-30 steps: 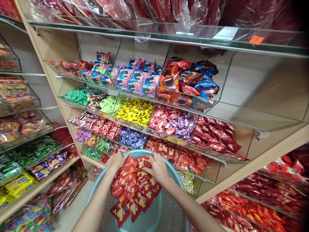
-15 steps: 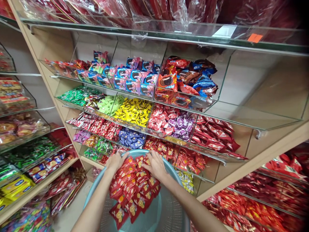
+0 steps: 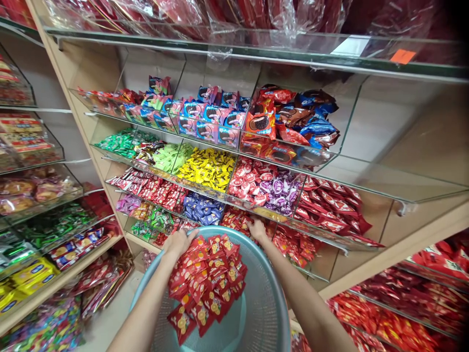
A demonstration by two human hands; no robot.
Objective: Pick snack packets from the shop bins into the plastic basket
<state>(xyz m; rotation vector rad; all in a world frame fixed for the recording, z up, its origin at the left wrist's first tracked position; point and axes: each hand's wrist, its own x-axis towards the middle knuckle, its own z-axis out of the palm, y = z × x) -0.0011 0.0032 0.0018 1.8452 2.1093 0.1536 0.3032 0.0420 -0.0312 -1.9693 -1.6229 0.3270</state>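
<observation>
A blue-green plastic basket [image 3: 271,274] stands before me, tilted toward the shelves. Red candy packets [image 3: 207,283] with orange fruit prints lie heaped inside it. My left hand [image 3: 178,243] is closed round the basket's far left rim, thumb and fingers on the edge. Beyond the rim, my right hand [image 3: 258,231] reaches into a low shelf compartment of similar red packets [image 3: 235,220]. Its fingers are apart and touch or nearly touch those packets; the fingertips are partly hidden.
Glass shelf edges [image 3: 264,210] run close above my right hand. Yellow candies [image 3: 207,168], purple candies [image 3: 280,190] and blue packets [image 3: 203,208] fill nearby compartments. A wooden divider [image 3: 366,274] slants at the right. Bagged sweets [image 3: 44,325] lie at lower left.
My right hand has left the packets in the basket and moved forward and right, over the rim to the shelf. The left hand keeps its hold on the rim.
</observation>
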